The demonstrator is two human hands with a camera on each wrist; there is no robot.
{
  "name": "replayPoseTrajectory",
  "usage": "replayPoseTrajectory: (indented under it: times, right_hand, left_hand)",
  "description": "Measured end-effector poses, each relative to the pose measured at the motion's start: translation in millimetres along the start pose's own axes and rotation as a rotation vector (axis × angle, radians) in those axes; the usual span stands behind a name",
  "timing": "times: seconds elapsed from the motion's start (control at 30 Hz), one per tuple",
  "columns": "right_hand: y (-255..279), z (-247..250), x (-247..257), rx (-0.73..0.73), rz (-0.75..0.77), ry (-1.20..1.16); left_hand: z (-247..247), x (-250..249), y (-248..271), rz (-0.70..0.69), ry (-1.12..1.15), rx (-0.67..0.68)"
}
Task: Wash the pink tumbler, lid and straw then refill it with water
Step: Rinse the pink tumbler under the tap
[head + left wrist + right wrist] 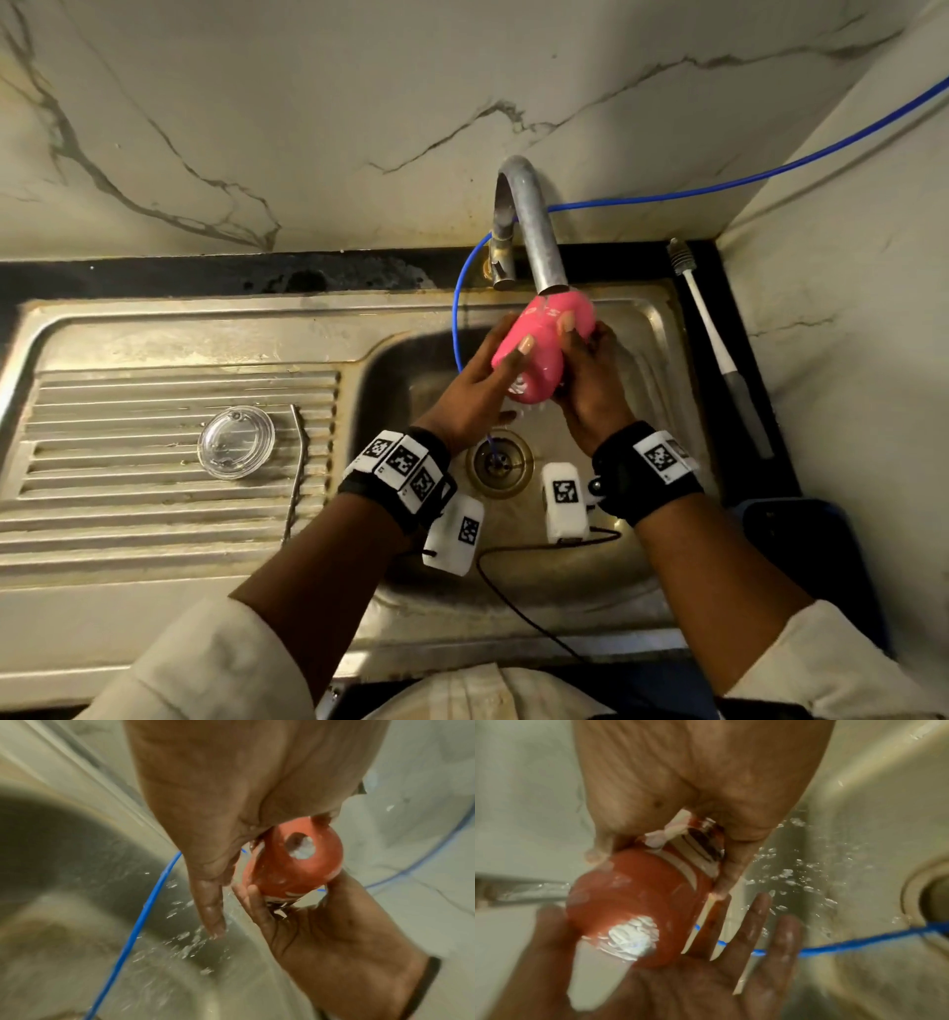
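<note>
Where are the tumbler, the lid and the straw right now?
tumbler (534,354), head view, on its pink side between the hands
lid (236,442), head view, centre of the clear disc on the drainboard
straw (298,483), head view, midway along the metal shaft

Head view overhead; wrist views close; all share sink (662,329).
</note>
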State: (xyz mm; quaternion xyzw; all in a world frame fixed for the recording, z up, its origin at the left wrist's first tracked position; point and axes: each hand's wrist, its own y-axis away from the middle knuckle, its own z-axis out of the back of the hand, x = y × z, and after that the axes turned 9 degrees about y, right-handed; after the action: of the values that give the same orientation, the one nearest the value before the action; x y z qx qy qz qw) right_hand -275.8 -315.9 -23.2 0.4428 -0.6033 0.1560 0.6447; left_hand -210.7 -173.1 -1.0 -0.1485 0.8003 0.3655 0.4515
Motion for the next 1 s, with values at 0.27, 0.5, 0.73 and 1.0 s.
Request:
replayPoseTrajectory:
  times: [0.27, 0.5, 0.73, 1.0]
  right_hand:
    - [-3.6, 4.1, -1.3, -0.082, 0.092, 0.148]
    - [1.3, 13.8, 5.6, 0.001, -0.154, 0.092]
    - [5.4, 16.8, 6.6, 0.076, -0.033, 0.037]
    - [8.5, 16.0, -1.8, 0.098, -0.358, -0.109]
  left_hand:
    - [13.7, 4.8, 2.3, -0.33, -0.237, -0.059]
    - [29.9, 11.3, -7.6, -0.665, -0.617, -0.089]
    - [13.7, -1.5, -4.7, -0.221, -0.017, -0.249]
    - [18.3, 1.1, -7.4, -0.641, -0.493, -0.17]
